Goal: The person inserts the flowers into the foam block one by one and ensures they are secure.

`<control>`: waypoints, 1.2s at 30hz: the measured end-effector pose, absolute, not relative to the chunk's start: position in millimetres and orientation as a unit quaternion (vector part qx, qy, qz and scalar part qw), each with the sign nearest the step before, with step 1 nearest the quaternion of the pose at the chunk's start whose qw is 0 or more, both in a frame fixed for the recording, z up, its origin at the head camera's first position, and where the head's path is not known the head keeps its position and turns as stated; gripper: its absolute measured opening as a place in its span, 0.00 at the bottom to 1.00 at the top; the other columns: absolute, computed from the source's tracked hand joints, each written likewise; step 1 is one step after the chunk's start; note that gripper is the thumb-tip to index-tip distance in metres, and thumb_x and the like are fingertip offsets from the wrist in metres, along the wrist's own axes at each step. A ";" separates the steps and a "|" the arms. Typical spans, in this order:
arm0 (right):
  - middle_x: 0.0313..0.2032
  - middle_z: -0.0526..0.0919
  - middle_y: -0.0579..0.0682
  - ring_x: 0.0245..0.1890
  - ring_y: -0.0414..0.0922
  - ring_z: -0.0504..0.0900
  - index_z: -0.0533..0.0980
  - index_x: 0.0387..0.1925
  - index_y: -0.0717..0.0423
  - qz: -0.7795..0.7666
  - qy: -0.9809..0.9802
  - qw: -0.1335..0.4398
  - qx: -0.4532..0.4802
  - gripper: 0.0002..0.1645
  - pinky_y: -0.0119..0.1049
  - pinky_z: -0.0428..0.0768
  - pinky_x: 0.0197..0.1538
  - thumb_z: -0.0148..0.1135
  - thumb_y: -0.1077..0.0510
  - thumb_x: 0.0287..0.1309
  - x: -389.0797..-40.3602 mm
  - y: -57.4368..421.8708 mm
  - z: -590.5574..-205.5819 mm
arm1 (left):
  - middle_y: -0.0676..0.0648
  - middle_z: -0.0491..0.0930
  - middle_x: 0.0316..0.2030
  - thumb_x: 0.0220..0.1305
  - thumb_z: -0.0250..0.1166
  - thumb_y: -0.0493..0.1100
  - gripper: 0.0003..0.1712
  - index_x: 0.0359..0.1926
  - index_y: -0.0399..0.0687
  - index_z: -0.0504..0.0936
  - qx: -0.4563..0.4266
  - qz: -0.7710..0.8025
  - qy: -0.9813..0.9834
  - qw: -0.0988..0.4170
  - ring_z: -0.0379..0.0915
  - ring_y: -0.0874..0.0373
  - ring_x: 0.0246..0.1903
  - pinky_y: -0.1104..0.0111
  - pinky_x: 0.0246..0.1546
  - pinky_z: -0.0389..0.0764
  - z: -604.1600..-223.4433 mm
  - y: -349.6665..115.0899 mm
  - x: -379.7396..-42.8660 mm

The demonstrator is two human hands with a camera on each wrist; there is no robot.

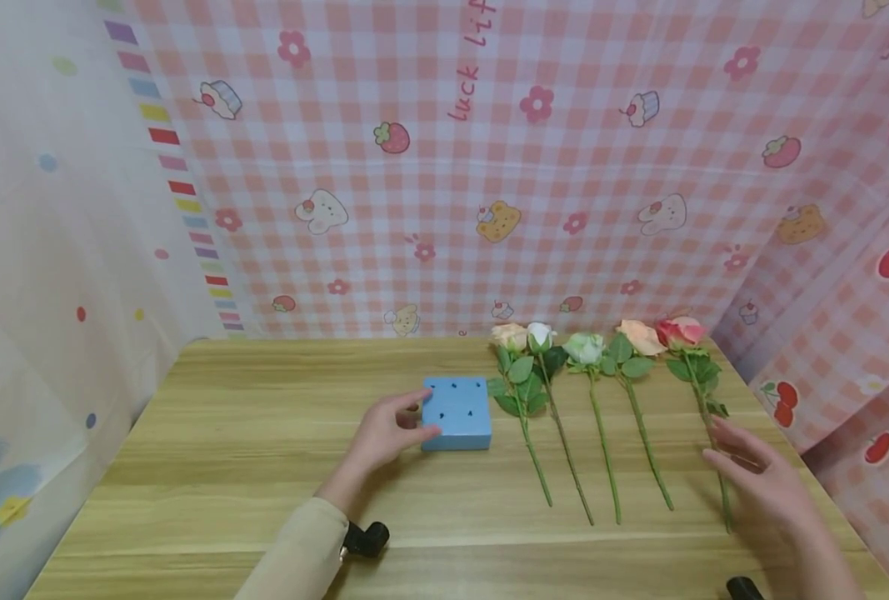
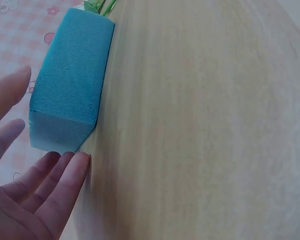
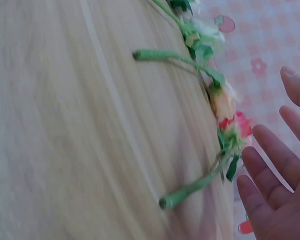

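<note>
The left hand [image 1: 386, 427] is showing spread fingers, a blue block [image 1: 456, 408] sitting at its three o'clock. The right hand [image 1: 768, 482] is showing loose fingers, a red rose [image 1: 699, 367] lying at its eleven o'clock.

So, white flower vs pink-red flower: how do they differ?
Bloom: the white flower has a narrow, bud-like head; the pink-red flower has a wide, open one.
Stem: the white flower's looks brownish, the pink-red flower's green.
Place: white flower second from left in the row; pink-red flower at the right end, by the right hand.
Shared: both lie on the table, heads toward its far edge.
</note>
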State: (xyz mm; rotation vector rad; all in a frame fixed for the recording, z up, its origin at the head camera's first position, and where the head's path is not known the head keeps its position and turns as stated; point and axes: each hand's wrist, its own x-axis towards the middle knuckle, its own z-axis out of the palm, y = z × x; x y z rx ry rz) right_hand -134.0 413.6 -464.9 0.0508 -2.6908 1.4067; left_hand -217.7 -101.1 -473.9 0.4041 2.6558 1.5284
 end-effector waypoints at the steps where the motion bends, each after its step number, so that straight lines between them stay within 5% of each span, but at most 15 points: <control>1: 0.49 0.70 0.17 0.48 0.17 0.69 0.60 0.72 0.67 0.466 -0.883 0.056 0.016 0.36 0.13 0.70 0.44 0.61 0.58 0.69 -133.3 416.1 -465.8 | 0.41 0.80 0.54 0.55 0.77 0.47 0.35 0.65 0.51 0.78 0.129 0.495 0.859 0.026 0.79 0.50 0.45 0.60 0.42 0.83 -474.3 -100.9 -217.6; 19: 0.47 0.71 0.17 0.45 0.17 0.70 0.66 0.71 0.56 0.478 -0.873 0.093 -0.003 0.34 0.13 0.69 0.42 0.64 0.60 0.66 -130.1 437.0 -482.5 | 0.44 0.81 0.47 0.55 0.77 0.45 0.33 0.63 0.51 0.79 0.090 0.531 0.841 0.047 0.78 0.49 0.45 0.62 0.38 0.83 -476.9 -97.4 -215.3; 36: 0.40 0.71 0.17 0.40 0.17 0.70 0.58 0.68 0.77 0.449 -0.892 0.034 -0.034 0.41 0.14 0.71 0.39 0.63 0.55 0.67 -135.8 445.7 -490.6 | 0.45 0.80 0.47 0.55 0.77 0.45 0.34 0.63 0.52 0.79 0.093 0.530 0.842 0.050 0.78 0.50 0.45 0.62 0.39 0.83 -476.5 -97.3 -214.7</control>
